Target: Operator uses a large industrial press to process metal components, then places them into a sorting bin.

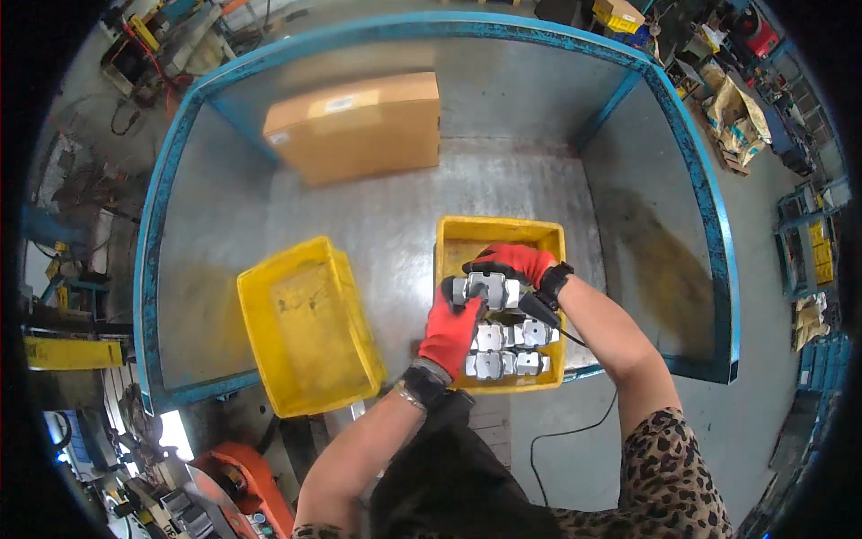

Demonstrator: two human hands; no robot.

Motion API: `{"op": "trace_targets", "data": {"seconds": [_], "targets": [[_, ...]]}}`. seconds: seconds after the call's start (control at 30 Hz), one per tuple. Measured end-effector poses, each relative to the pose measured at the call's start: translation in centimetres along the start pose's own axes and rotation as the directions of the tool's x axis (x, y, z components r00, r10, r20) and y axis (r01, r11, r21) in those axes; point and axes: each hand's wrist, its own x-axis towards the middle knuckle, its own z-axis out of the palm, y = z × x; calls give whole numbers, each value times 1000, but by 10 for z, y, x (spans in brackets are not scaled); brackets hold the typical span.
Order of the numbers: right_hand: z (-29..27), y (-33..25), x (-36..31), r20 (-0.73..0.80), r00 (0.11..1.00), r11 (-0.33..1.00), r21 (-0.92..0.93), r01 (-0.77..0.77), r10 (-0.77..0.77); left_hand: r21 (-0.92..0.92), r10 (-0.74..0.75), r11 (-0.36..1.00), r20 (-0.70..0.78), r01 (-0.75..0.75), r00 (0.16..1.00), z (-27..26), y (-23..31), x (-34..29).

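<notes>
1. Left hand [449, 331]: curled closed on a metal part [488, 291].
2. Right hand [516, 260]: fingers bent around its far side.
3. Yellow bin [498, 229]: beneath; steady two-handed support should spare the other parts [489, 365].

I hold a silvery, ridged metal part [488, 292] crosswise between my left hand [452, 327] and right hand [516, 260]. Right of the left hand, nearer me than the right, similar parts [489, 338] lie in two rows.

a cluttered workshop surrounded the metal tabletop [503, 180]
grey floor [754, 269] stretched beyond blue-framed walls [530, 85], toward shelving [813, 216] at right
</notes>
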Motion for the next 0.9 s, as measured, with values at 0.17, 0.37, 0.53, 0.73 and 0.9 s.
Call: {"op": "trace_targets", "data": {"seconds": [0.17,0.37,0.53,0.73,0.9], "targets": [[14,42,15,153,970,964,161,-213,189,219,48,975,-37,-38,998,12,-37,18],[40,45,19,240,839,870,-50,-491,488,452,-90,885,-74,114,993,7,-79,20],[40,39,22,334,907,945,-283,-164,257,581,-114,806,-32,111,993,4,-93,16],[29,40,4,416,864,959,-104,-265,284,585,-244,790,30,181,969,0,-81,20],[15,36,-35,220,976,993,-115,19,7,506,-170,851,9,142,985,2,-84,19]]}}
